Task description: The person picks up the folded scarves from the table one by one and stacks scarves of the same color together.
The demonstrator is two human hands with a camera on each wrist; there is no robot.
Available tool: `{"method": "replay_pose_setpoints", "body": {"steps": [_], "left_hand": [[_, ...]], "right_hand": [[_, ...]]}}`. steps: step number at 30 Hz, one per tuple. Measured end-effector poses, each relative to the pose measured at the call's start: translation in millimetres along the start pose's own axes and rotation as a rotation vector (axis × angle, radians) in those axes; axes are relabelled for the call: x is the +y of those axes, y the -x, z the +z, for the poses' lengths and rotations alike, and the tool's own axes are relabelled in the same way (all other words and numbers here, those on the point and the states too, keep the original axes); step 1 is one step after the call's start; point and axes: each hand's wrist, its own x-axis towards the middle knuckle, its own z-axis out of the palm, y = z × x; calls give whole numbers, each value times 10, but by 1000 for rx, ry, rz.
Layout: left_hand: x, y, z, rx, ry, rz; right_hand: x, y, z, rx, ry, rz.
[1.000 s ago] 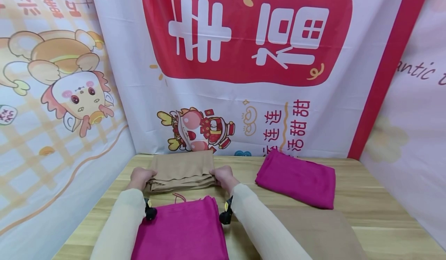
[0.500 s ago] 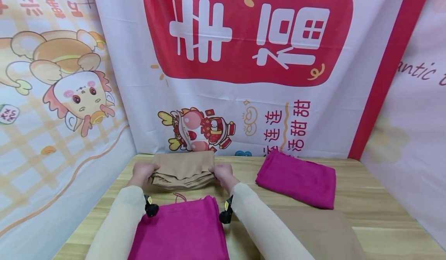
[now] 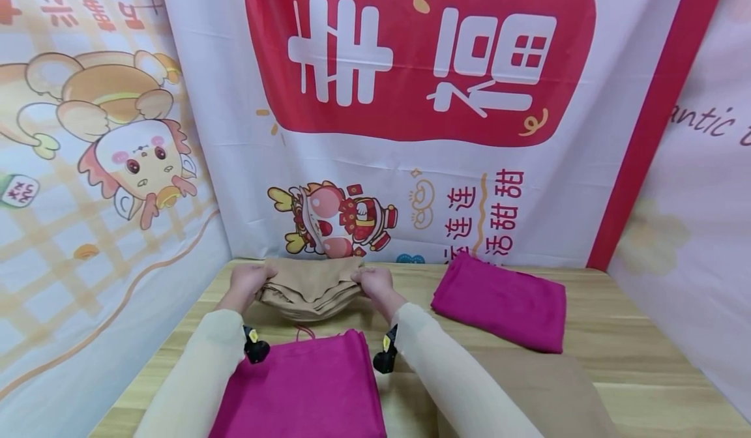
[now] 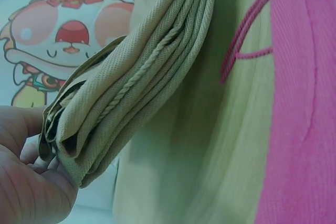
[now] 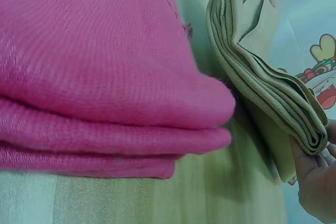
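At the far left of the table, a folded tan cloth [image 3: 311, 288] hangs between my two hands, its middle sagging. My left hand [image 3: 248, 281] grips its left end, thumb on top. The right end is pinched by my right hand [image 3: 377, 285]. In the left wrist view, a twisted tan cord [image 4: 139, 72] runs along the stacked layers. Close in front lies a folded magenta cloth [image 3: 305, 386], with a thin magenta cord [image 4: 244, 35] looping from its far edge. The right wrist view shows its thick folded layers.
A second folded magenta cloth [image 3: 501, 304] lies at the back right of the wooden table [image 3: 639, 360]. Nearer, partly behind my right sleeve, is another tan cloth [image 3: 534, 386]. A printed hanging [image 3: 387, 154] rises at the table's back edge, with fabric walls either side.
Both hands have raised the tan cloth's ends, and its middle has bowed downward. My left hand has shifted slightly right and up. The other cloths stay in place.
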Motion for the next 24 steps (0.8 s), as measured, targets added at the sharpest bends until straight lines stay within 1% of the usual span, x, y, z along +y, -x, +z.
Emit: {"method": "replay_pose_setpoints", "body": {"steps": [2,5,9,12,14,21,24], "left_hand": [[33,12,3,-7,11,-1],[73,30,2,-32,18,-9],[105,41,1,-58,32,-34],[121,39,4,-67,33,-38],[132,37,5,-68,34,-34],[186,32,33,-62,21,-5],[221,33,47,-66,14,10]], "right_hand": [[-30,7,-18,-12,-7,19],[-67,11,-43,-16,-2,21],[-93,16,-67,-22,1,10],[-103,15,-86,-26,13,4],[-111,13,-97,-27,20,-5],[-170,16,-146,-34,33,9],[-205,29,-178,-33,32,-1]]}}
